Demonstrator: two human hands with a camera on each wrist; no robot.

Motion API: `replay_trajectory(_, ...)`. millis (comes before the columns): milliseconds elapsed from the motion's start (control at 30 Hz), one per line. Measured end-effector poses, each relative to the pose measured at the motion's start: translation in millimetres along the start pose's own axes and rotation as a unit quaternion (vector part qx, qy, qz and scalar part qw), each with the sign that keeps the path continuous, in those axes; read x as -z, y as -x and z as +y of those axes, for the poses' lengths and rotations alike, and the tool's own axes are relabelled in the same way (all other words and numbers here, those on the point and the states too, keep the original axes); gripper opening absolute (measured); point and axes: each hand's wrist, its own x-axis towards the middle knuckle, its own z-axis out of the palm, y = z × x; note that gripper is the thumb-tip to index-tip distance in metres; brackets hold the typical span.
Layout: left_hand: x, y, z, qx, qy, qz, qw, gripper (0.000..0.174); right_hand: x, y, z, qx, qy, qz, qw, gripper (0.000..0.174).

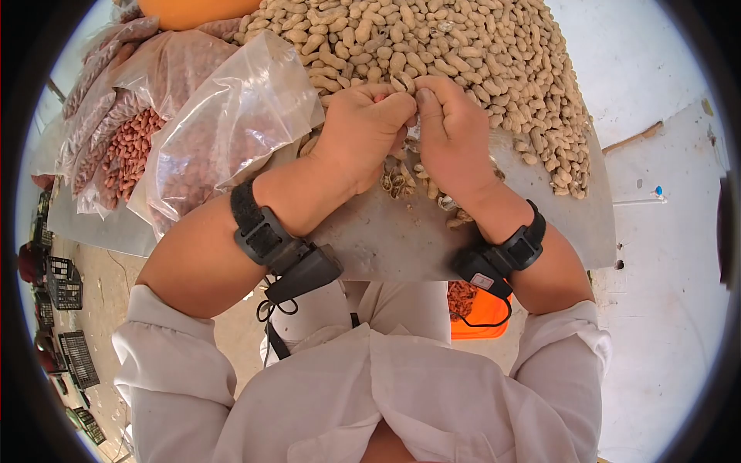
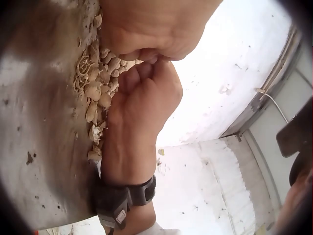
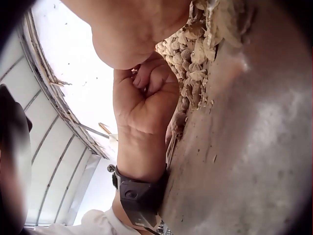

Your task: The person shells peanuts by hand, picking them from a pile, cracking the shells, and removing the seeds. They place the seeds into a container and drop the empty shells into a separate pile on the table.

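Both hands meet at the near edge of a big heap of unshelled peanuts (image 1: pixel 463 46). A peanut shell (image 1: pixel 402 82) shows between the fingertips of the left hand (image 1: pixel 359 131) and the right hand (image 1: pixel 455 139), pinched from both sides. Something red, like a kernel, peeks out at the left hand's curled fingers. In the left wrist view the left hand (image 2: pixel 151 27) is close above the right hand (image 2: pixel 142 100), and their fingers touch. The right wrist view shows the right hand (image 3: pixel 132 32) against the curled left hand (image 3: pixel 146 98); the peanut is hidden there.
Clear plastic bags (image 1: pixel 231 116) of red kernels (image 1: pixel 131 150) lie at the left on the metal table (image 1: pixel 386 247). Empty shells (image 1: pixel 397 181) lie under the hands. An orange container (image 1: pixel 482 312) stands below the table edge, and dark crates (image 1: pixel 77 359) are on the floor at left.
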Motion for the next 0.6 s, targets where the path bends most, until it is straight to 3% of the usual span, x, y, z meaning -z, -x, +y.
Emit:
replay_trajectory(233,-1,1,1,0.037,0.042,0.003,0.998,0.015,3,-2,-2,0.025,0.034,-0.014,0.999,0.014)
replay_trajectory(467,-3,2,0,0.046,0.044,0.002,0.998,0.01,3,-7,3,-0.116,-0.093,-0.012,0.989,0.02)
replay_trajectory(600,3,-2,0,0.053,0.073,-0.048,0.995,0.007,3,-8,13,-0.165,-0.199,0.002,0.966,0.017)
